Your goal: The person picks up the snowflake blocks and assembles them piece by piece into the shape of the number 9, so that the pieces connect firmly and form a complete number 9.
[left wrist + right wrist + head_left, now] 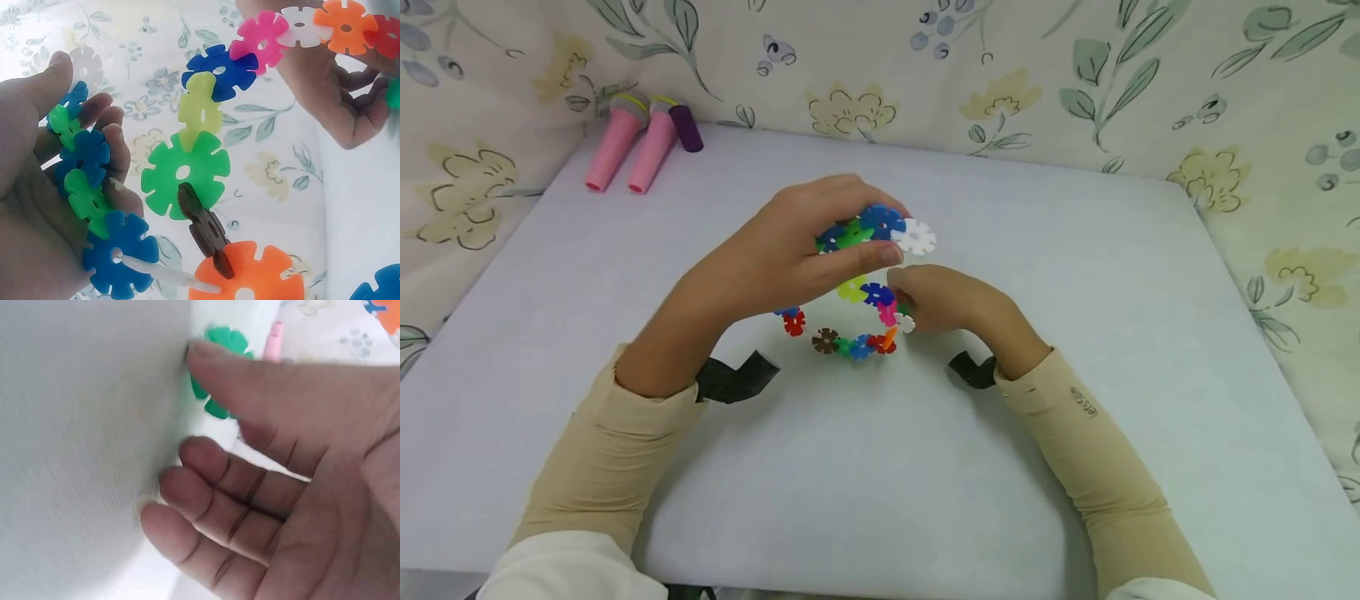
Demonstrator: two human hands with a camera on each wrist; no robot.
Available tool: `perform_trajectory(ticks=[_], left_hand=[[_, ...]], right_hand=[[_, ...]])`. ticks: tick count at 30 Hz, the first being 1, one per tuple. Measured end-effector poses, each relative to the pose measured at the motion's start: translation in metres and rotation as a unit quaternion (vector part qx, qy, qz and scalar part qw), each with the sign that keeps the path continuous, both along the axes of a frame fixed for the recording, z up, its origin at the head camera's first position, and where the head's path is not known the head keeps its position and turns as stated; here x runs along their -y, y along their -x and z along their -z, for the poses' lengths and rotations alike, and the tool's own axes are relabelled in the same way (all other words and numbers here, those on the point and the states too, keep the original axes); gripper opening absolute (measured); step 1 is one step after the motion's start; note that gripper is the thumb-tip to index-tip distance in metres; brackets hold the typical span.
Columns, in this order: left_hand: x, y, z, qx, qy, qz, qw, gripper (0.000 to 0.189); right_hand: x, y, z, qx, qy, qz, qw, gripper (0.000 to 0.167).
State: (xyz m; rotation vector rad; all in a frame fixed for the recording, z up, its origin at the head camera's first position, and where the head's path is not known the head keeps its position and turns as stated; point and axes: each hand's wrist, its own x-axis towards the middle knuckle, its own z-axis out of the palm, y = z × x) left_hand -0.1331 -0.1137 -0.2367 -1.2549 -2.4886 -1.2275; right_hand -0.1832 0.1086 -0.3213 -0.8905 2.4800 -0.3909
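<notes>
A chain of colourful notched plastic discs (pixel 880 221) hangs from my left hand (pixel 790 246), which holds its upper end between thumb and fingers, a white disc (pixel 916 237) at the tip. In the left wrist view, blue and green discs (pixel 83 156) lie along the palm. The chain loops down and round through yellow, pink and red discs near the tabletop. My right hand (pixel 955 300) is low beside the loop, below the left hand. In the right wrist view its thumb lies over a green disc (pixel 219 407), pinching it; the index fingertip is hidden. The other fingers are curled.
Two pink toy microphones (pixel 616 146) lie at the back left of the white table (pixel 865 458), with a purple cylinder (pixel 686 128) by them. Flower-patterned cloth (pixel 887 75) rises behind. Black pieces (pixel 737 377) stick out at both wrists.
</notes>
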Motion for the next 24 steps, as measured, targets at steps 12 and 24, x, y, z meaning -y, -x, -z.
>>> perform_trajectory(ticks=[12,24], left_hand=[[0.004,0.007,0.002,0.018,0.007,-0.046,0.9987,0.033],[0.002,0.009,0.005,0.040,0.001,-0.049,0.9980,0.025]], right_hand=[[-0.033,-0.011,-0.051,-0.065,0.328,-0.006,0.9423,0.018],[-0.031,-0.047,-0.085,-0.206,0.506,0.009,0.8374,0.021]])
